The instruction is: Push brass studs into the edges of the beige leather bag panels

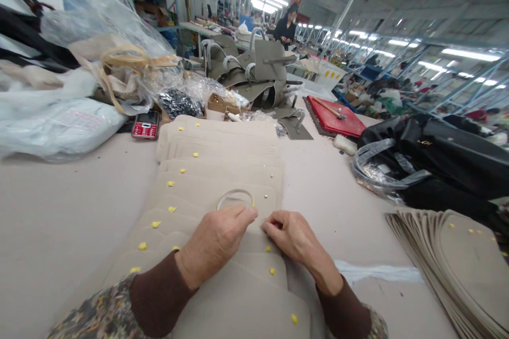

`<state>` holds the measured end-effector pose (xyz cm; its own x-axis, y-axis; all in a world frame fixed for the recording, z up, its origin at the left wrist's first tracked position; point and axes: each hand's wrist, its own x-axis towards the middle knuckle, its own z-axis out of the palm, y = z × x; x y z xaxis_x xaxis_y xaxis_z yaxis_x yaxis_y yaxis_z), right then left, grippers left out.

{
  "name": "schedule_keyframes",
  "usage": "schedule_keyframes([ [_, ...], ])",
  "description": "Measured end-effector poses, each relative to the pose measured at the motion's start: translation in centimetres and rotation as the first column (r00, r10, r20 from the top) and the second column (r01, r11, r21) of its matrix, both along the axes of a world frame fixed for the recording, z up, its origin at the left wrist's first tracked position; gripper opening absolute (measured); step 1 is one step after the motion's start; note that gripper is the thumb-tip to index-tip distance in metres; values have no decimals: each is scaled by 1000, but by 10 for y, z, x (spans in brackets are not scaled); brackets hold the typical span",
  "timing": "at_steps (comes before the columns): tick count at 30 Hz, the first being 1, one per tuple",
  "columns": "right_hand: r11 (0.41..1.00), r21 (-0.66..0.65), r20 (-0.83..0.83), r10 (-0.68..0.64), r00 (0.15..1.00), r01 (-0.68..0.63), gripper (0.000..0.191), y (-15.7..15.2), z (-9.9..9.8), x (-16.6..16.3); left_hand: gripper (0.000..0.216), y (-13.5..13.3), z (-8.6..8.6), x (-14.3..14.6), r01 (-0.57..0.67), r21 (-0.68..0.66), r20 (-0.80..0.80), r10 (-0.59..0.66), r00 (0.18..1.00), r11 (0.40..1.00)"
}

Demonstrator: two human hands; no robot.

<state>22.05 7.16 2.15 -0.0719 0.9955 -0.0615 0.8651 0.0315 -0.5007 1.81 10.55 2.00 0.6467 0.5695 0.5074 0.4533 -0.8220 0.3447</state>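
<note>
My left hand (217,238) and my right hand (292,235) rest close together on a row of overlapping beige leather panels (222,169) that runs away from me along the table (59,212). The panels carry small yellow tags (156,224) and small metal studs (271,175). A clear plastic ring (234,197) lies on a panel just beyond my left fingertips. Both hands have their fingers pinched on the panel surface between them; whatever small piece they pinch is too small to make out.
A fanned stack of beige panels (457,265) lies at the right. Black bags (433,159) sit behind it, a red pad with a hammer (336,116), a red phone (146,124), plastic bags (79,63) at left, grey handbag parts (262,69). A person (285,26) stands far back.
</note>
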Motion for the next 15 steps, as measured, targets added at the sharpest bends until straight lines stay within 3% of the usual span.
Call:
schedule_keyframes([
  [3, 997, -7, -142, 76, 987, -77, 22, -9, 7, 6, 21, 1, 3, -5, 57, -14, 152, -54, 987, 998],
  [6, 980, 199, -306, 43, 951, 20, 15, -17, 14, 3, 36, -2, 2, -5, 50, -29, 135, -46, 990, 998],
  [8, 941, 338, -360, 117, 926, 13, 16, -19, 18, -3, 39, -4, 0, -4, 26, -20, 84, -24, 996, 999],
  [11, 876, 475, -296, 251, 922, -86, 19, -19, 22, -12, 37, -6, -4, -1, 10, 13, 36, -11, 999, 1000],
  [15, 831, 529, -180, 311, 933, -174, 18, -16, 20, -18, 34, -8, -6, 2, 39, 22, 42, -40, 998, 999],
])
